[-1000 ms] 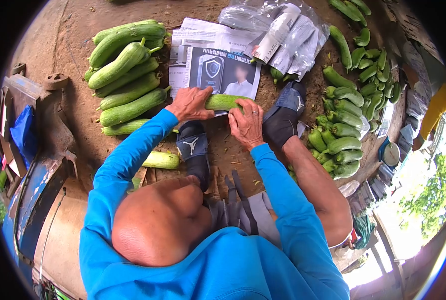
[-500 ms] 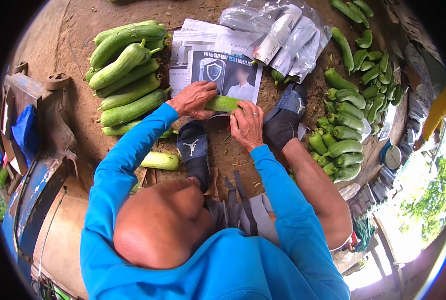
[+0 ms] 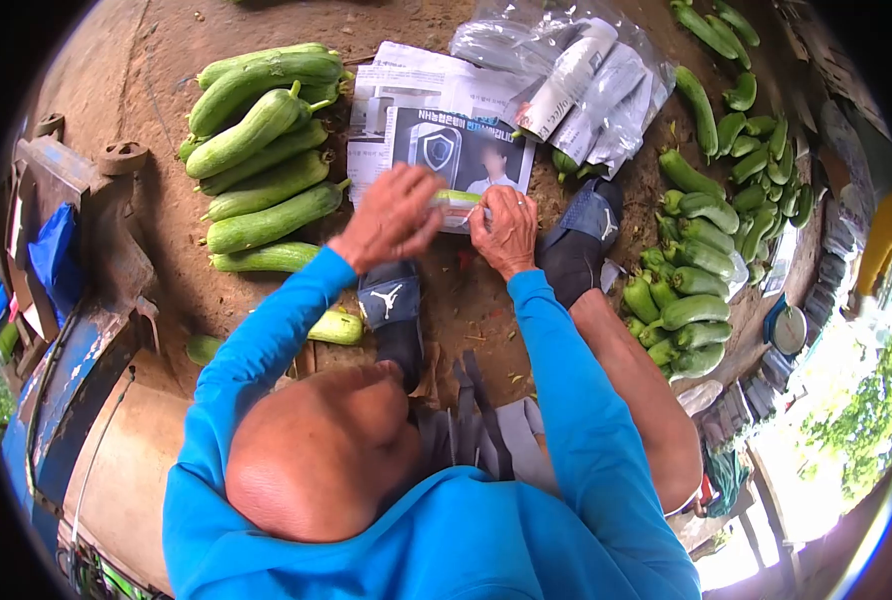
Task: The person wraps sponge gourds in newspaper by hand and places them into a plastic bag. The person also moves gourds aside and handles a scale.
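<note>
A light green squash (image 3: 456, 196) lies across the near edge of a newspaper sheet (image 3: 404, 140), with a strip of the paper lapped over its near side. My right hand (image 3: 506, 228) grips the squash's right end, fingers bent over the paper edge. Close to the other end is my left hand (image 3: 396, 215), smeared by motion; whether its fingers hold anything cannot be made out. On the ground to the left, large squashes (image 3: 266, 160) are piled side by side. Another squash (image 3: 336, 327) lies beside my left foot.
A clear plastic bag (image 3: 631, 90) with newspaper-wrapped rolls lies beyond the sheet on the right. Several smaller squashes (image 3: 701, 250) are heaped at right. My sandalled feet (image 3: 396, 300) flank the paper. A rusty blue metal frame (image 3: 76, 340) stands at left.
My left hand has come off the squash's left end and moved slightly toward me. The near paper edge now covers part of the squash. My right hand stays at its right end.
</note>
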Demonstrator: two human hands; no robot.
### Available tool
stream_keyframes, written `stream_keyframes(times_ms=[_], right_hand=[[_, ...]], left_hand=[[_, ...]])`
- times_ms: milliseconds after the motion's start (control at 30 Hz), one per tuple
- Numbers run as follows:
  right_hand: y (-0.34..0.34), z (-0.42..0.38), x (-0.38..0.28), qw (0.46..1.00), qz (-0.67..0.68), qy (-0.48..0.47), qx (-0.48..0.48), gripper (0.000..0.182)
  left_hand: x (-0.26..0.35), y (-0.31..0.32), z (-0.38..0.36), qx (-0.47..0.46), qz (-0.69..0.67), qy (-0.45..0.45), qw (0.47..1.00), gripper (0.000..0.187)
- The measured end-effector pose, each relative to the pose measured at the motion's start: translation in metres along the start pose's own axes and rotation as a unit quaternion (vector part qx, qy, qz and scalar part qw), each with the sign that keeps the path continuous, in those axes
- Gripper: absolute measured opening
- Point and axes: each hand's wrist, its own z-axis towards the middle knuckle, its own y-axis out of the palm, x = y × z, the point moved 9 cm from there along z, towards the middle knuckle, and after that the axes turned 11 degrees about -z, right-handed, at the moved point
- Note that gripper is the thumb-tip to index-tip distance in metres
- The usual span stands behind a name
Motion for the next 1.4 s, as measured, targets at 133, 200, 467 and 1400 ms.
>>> stream_keyframes(times_ms=[133,200,467,1400], right_hand=[[0.017,0.030,0.009,0.998,-0.049,0.012,-0.044,0.011],[0.017,0.049,0.010,0.998,-0.047,0.004,-0.041,0.014],[0.040,0.064,0.026,0.980,-0.054,0.071,-0.176,0.020],[0.024,0.087,-0.012,0.965,-0.180,-0.105,-0.160,0.067]], left_hand=[[0.019,0.041,-0.018,-0.034,0.079,0.004,0.996,0.064],[0.007,0.049,-0.014,-0.018,0.128,0.012,0.992,0.069],[-0.028,0.055,0.018,-0.037,0.190,0.007,0.981,0.081],[-0.008,0.008,-0.014,0.029,0.094,-0.011,0.995,0.064]])
